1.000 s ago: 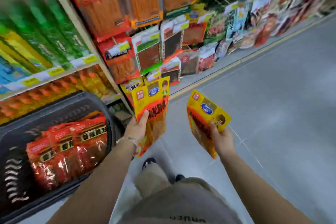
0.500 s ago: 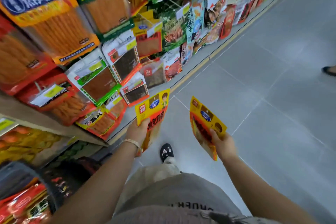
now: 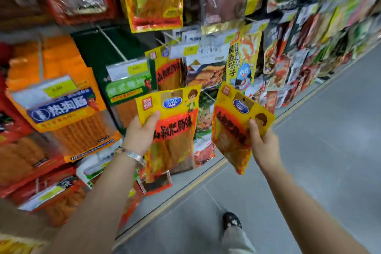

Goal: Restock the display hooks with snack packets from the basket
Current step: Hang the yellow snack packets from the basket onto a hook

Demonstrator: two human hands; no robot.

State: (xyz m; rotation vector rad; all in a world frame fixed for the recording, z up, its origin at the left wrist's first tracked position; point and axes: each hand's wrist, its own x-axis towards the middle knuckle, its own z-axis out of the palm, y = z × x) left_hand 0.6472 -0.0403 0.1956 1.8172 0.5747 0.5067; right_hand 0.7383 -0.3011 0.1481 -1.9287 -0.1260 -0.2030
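Note:
My left hand [image 3: 141, 133] grips a yellow and red snack packet [image 3: 174, 130] by its left edge, thumb across the front, and holds it upright in front of the display. My right hand [image 3: 262, 143] grips a second packet of the same kind [image 3: 233, 128], tilted to the left. Just above the left packet, a matching yellow packet [image 3: 168, 69] hangs on a display hook among other snacks. The basket is out of view.
The display wall is packed with hanging packets: orange sausage packs [image 3: 61, 105] at left, a green pack [image 3: 127, 86], a yellow cartoon pack [image 3: 243, 60]. Price tags stick out on hook ends. Grey aisle floor [image 3: 319, 150] lies to the right, my shoe [image 3: 232, 220] below.
Both hands have risen with their packets toward the hooks. My view has swung up from the basket and floor to the display, so the basket has left the frame.

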